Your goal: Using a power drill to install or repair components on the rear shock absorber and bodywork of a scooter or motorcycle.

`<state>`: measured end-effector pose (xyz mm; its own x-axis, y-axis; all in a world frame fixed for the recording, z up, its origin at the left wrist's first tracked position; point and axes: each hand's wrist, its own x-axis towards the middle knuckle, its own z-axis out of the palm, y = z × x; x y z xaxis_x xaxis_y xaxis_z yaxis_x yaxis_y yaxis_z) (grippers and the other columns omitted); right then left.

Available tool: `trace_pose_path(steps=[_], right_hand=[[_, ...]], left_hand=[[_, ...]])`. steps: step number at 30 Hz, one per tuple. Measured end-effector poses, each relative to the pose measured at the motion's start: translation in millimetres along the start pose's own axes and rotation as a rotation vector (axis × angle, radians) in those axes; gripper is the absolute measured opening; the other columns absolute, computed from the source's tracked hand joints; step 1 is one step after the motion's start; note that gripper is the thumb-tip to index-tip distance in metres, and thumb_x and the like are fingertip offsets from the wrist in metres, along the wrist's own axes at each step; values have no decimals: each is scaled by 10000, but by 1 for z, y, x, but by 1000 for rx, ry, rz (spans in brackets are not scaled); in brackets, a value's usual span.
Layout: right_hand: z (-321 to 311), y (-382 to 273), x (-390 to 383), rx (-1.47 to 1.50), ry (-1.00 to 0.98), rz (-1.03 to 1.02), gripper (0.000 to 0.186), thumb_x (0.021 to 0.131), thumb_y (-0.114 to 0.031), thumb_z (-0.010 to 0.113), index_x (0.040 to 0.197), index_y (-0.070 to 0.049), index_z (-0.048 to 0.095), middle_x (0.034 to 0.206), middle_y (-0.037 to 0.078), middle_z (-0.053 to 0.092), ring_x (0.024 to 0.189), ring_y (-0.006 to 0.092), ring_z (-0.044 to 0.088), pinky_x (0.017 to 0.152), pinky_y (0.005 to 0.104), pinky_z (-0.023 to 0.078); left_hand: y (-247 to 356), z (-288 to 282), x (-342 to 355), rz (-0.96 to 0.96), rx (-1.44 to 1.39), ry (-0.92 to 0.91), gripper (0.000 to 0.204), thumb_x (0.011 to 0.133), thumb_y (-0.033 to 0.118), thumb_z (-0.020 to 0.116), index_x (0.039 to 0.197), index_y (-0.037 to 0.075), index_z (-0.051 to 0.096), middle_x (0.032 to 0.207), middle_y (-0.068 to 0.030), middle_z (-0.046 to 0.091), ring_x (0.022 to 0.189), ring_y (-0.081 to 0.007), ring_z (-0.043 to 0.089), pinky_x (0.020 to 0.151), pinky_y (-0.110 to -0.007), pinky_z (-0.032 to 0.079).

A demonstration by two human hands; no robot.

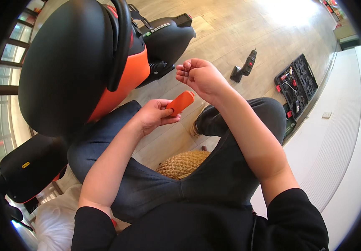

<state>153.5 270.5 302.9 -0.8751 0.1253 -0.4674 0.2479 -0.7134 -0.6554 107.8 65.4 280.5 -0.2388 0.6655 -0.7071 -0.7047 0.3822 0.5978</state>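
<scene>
My left hand (159,115) holds a small, oblong orange plastic piece (182,101), thumb on its near end. Just above it and to the right, my right hand (195,75) is raised with curled fingers; whether something small sits between them I cannot make out. At the upper left stands a black and orange scooter (120,83), its large black rounded top filling much of that side and a coiled spring (157,66) showing low on its body.
I sit cross-legged on a woven cushion (182,163). A cordless drill (245,67) stands on the wooden floor (218,25). An open black toolbox (297,83) lies along the white wall at right (339,146). A black and orange part (30,167) and a white bag (59,219) are at lower left.
</scene>
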Motion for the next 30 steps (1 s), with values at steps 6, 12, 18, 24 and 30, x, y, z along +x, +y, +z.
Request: trace_pose_path(steps=[6, 12, 18, 24, 30], right_hand=[[13, -2, 4, -244, 32, -120, 110, 913, 103, 513, 978, 15, 527, 999, 146, 640, 900, 201, 678, 805, 300, 596], [4, -1, 6, -844, 22, -186, 115, 856, -45, 711, 901, 41, 649, 781, 106, 698, 770, 152, 693, 673, 290, 553], [11, 3, 0, -1110, -48, -89, 143, 801, -30, 683, 931, -20, 742, 773, 131, 698, 753, 251, 687, 720, 346, 544], [1, 16, 6, -1345, -79, -336, 153, 838, -12, 650, 979, -14, 712, 894, 148, 694, 807, 246, 677, 758, 344, 531], [6, 16, 1, -1268, -62, -257, 155, 844, -2, 611, 985, 3, 676, 852, 149, 690, 796, 218, 677, 731, 343, 527]], left_hand=[[9, -13, 4, 123, -48, -25, 291, 992, 16, 554, 1270, -69, 559, 1158, -139, 650, 1031, -187, 676, 964, -308, 571], [6, -20, 10, 178, -125, 95, 321, 965, 29, 615, 1267, -61, 555, 1181, -140, 650, 1047, -205, 677, 967, -330, 570], [7, -23, 9, 173, -132, 64, 383, 942, 50, 663, 1291, -66, 555, 1207, -126, 649, 1059, -201, 674, 980, -317, 562], [3, -24, 11, 174, -98, 88, 392, 927, 17, 665, 1300, -57, 567, 1203, -115, 655, 1061, -190, 672, 988, -313, 557], [7, -18, 7, 139, -34, 167, 414, 909, 12, 682, 1306, -35, 576, 1198, -111, 658, 1062, -181, 669, 984, -314, 548]])
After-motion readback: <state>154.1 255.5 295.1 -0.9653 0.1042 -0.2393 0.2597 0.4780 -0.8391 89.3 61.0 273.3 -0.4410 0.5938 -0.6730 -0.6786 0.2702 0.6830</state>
